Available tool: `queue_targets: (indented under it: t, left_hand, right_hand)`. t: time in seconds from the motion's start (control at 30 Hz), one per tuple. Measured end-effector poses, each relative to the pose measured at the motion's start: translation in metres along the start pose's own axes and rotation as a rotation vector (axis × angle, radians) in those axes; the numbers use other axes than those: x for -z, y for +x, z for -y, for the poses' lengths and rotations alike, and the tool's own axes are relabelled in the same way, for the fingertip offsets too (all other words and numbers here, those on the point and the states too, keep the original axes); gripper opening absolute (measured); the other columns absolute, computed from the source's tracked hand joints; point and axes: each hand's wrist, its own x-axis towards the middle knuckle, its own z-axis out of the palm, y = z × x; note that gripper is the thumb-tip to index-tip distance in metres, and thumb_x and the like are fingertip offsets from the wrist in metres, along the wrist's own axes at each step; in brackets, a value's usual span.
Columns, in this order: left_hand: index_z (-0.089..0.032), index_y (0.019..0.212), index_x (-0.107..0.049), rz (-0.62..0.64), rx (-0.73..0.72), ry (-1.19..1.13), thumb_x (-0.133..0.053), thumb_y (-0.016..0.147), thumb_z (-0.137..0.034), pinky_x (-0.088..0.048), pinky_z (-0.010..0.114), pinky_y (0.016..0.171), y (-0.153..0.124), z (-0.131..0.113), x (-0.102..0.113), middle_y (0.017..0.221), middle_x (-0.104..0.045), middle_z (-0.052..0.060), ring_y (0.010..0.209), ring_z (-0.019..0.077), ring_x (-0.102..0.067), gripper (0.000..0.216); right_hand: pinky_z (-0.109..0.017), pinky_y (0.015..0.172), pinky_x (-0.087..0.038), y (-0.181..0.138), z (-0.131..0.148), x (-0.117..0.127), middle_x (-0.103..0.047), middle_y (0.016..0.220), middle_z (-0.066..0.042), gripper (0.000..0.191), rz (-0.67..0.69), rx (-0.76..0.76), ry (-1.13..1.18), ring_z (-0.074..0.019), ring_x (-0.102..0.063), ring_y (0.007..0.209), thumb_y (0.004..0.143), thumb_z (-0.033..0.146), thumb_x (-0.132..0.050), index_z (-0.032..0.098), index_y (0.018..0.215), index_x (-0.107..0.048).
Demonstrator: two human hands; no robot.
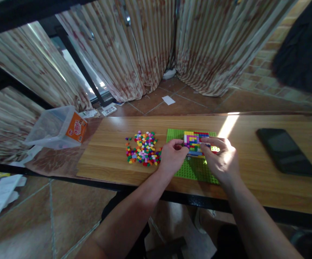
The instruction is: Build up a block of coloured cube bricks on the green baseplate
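Observation:
A layered build of multicoloured toy bricks [192,144] stands on a green studded baseplate [196,171]. At its left side, my left hand [173,156] is curled, with thumb and forefinger against the build's edge. My right hand [222,156] reaches over the build's right part, its thumb and fingers drawn together in a pinch at the top bricks. Whatever lies between those fingertips is too small to make out. Left of my left hand, a loose pile of small coloured bricks [145,147] is spread on the table, some partly hidden by that hand.
The wooden table [104,151] carries a dark tablet-like device [287,151] at the right. A clear plastic box [52,126] with an orange label stands beyond the table's left end. Striped curtains [145,46] hang behind, and a white paper [168,100] lies on the tiled floor.

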Motion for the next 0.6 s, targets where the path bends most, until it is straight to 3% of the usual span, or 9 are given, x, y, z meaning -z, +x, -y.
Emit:
queue_targets:
  t: [0.13, 0.3, 0.47, 0.6]
  left_hand:
    - [-0.011, 0.1, -0.072, 0.03, -0.01, -0.06, -0.066, 0.073, -0.012, -0.045, 0.022, 0.065, 0.001, 0.003, 0.002, 0.076, -0.066, 0.001, 0.068, 0.0108, -0.058, 0.028]
    - [-0.012, 0.107, -0.072, 0.044, -0.001, -0.12, -0.057, 0.082, -0.01, -0.054, 0.027, 0.079, 0.003, 0.005, 0.003, 0.095, -0.075, 0.007, 0.083, 0.0148, -0.067, 0.03]
    - [-0.013, 0.119, -0.07, 0.127, -0.124, -0.013, -0.053, 0.088, -0.012, -0.056, 0.035, 0.093, -0.001, 0.005, 0.003, 0.116, -0.074, 0.011, 0.1, 0.0202, -0.07, 0.035]
    - [-0.012, 0.119, -0.069, 0.1, -0.221, 0.174, -0.058, 0.086, -0.015, -0.054, 0.042, 0.101, -0.012, 0.002, 0.004, 0.117, -0.073, 0.014, 0.108, 0.0251, -0.069, 0.035]
  right_hand:
    - [-0.041, 0.075, -0.059, 0.003, -0.003, 0.001, -0.072, 0.103, -0.01, 0.025, 0.016, -0.027, 0.03, -0.0257, -0.069, 0.094, 0.079, 0.041, -0.067, 0.021, 0.089, -0.076]
    - [-0.043, 0.069, -0.062, 0.006, -0.009, 0.0, -0.074, 0.097, -0.013, 0.049, 0.053, -0.213, 0.219, -0.0245, -0.072, 0.077, 0.082, 0.051, -0.067, 0.017, 0.117, -0.068]
    - [-0.047, 0.083, -0.061, 0.009, -0.023, -0.008, -0.074, 0.108, -0.014, 0.053, 0.064, -0.103, 0.246, -0.0281, -0.071, 0.096, 0.085, 0.057, -0.063, 0.019, 0.121, -0.067]
    - [-0.055, 0.095, -0.056, 0.009, -0.033, -0.015, -0.07, 0.12, -0.015, 0.057, 0.059, -0.092, 0.188, -0.0311, -0.068, 0.109, 0.085, 0.051, -0.061, 0.016, 0.131, -0.061]
